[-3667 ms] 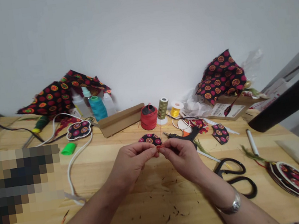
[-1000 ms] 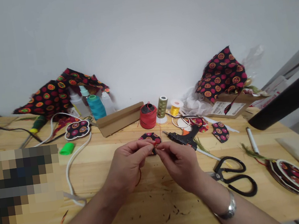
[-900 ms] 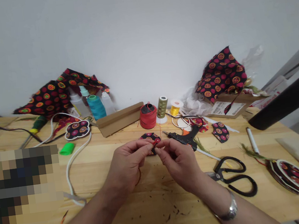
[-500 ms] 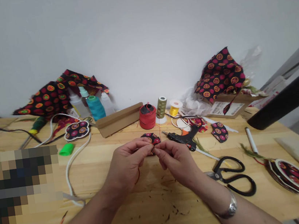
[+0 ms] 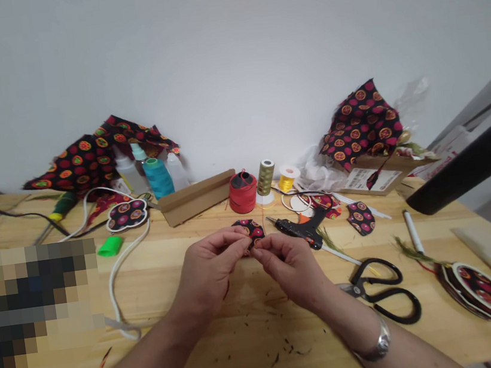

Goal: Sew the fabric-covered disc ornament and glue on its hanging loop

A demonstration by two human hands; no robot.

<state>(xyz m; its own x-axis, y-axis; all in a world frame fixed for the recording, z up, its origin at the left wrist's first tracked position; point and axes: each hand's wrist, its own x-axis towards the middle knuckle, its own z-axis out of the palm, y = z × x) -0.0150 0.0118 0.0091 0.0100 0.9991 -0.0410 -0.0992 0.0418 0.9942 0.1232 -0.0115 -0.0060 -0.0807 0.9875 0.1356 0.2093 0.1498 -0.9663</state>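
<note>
Above the middle of the table, my left hand (image 5: 209, 267) and my right hand (image 5: 290, 265) meet fingertip to fingertip, each closed in a pinch. A thin red thread (image 5: 228, 287) shows at the edge of my left palm, and a faint strand hangs by my right fingers. The pinched part is too small to see clearly. Just behind the fingertips lies a dark patterned fabric piece (image 5: 251, 229), partly covered by my hands; whether they touch it I cannot tell. A black glue gun (image 5: 301, 231) lies beyond my right hand, and black-handled scissors (image 5: 379, 290) rest beside my right forearm.
Behind the hands stand a red thread spool (image 5: 242, 193), an olive spool (image 5: 266, 178) and a cardboard strip (image 5: 199, 197). A white cable (image 5: 113, 286) curves along the left. A round patterned piece (image 5: 483, 291) and a white pen (image 5: 413, 231) lie right.
My right fingertips have shifted very slightly, still close against the left ones. The other things on the table stay where they were.
</note>
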